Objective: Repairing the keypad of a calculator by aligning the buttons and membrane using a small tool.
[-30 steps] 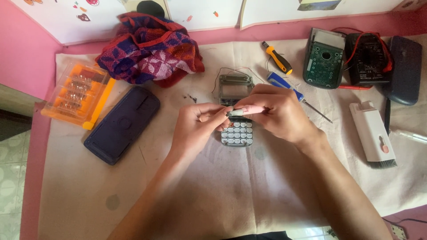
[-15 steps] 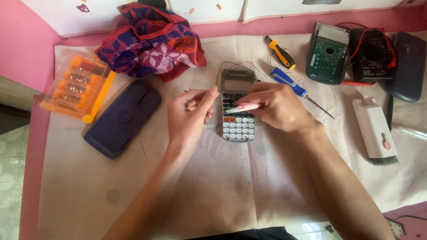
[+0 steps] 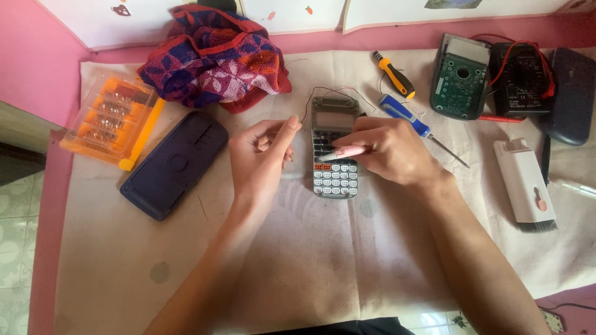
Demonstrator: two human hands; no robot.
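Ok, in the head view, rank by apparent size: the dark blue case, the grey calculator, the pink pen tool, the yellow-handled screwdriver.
1. Dark blue case
2. Grey calculator, partly covered
3/4. Pink pen tool and yellow-handled screwdriver: alike; pen partly hidden in the right hand.

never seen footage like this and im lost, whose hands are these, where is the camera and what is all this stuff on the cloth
No machine here: a person works with two bare hands, and the one camera sits on their head, looking down. So the arms come in from the bottom edge.

The right hand holds a slim pink tool with its tip over a grey calculator lying on a pale cloth. The left hand is loosely curled just left of the calculator; whether it pinches anything is too small to tell.

Around them: an orange case of screwdriver bits, a dark blue back cover, a patterned red and blue towel, a yellow-handled screwdriver, a blue-handled screwdriver, a green circuit board, and a white cleaning brush.
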